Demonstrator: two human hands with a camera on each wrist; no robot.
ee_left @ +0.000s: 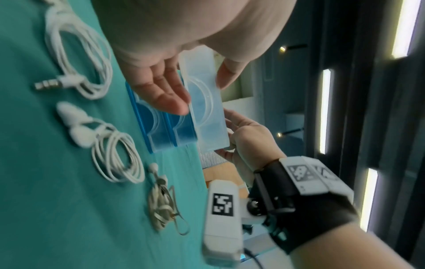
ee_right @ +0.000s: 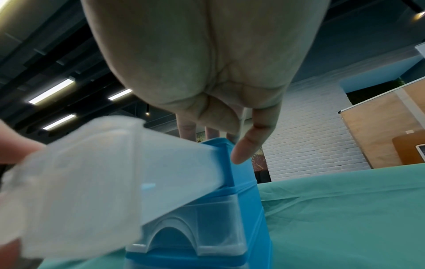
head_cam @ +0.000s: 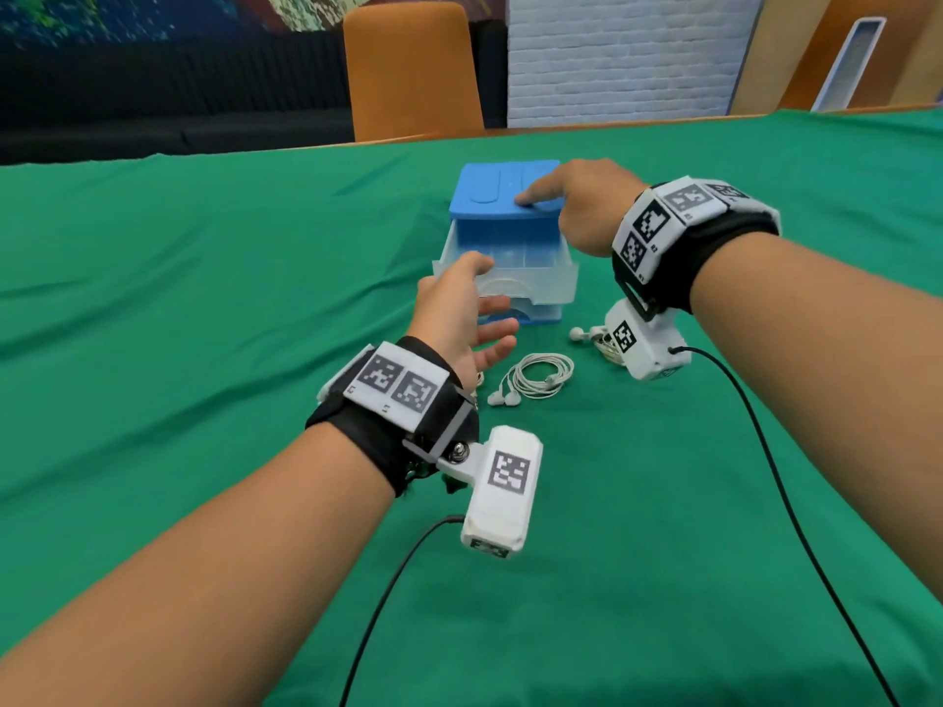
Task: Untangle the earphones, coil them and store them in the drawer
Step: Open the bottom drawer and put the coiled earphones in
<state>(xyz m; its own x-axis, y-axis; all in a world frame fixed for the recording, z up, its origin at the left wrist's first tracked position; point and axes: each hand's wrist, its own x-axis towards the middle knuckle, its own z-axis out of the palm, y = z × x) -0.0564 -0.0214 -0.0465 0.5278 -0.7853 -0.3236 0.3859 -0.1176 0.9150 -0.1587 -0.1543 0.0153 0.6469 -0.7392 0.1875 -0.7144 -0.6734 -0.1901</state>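
A blue drawer box (head_cam: 495, 191) stands mid-table, its translucent top drawer (head_cam: 515, 262) pulled out toward me. My left hand (head_cam: 490, 288) holds the drawer's front, thumb on the rim and fingers under it; the left wrist view shows the drawer (ee_left: 204, 112) between thumb and fingers. My right hand (head_cam: 551, 196) rests on the box lid with straight fingers pressing down, the thumb hanging beside the box (ee_right: 246, 191). A coiled white earphone (head_cam: 541, 375) lies on the cloth in front of the box. A tangled earphone (ee_left: 163, 205) and another coiled one (ee_left: 78, 60) lie near it.
A green cloth (head_cam: 204, 298) covers the table. An orange chair (head_cam: 413, 68) stands behind the far edge. Black cables (head_cam: 765, 451) trail from both wrist cameras across the near cloth. Two lower drawers (ee_left: 161, 127) of the box stay pushed in.
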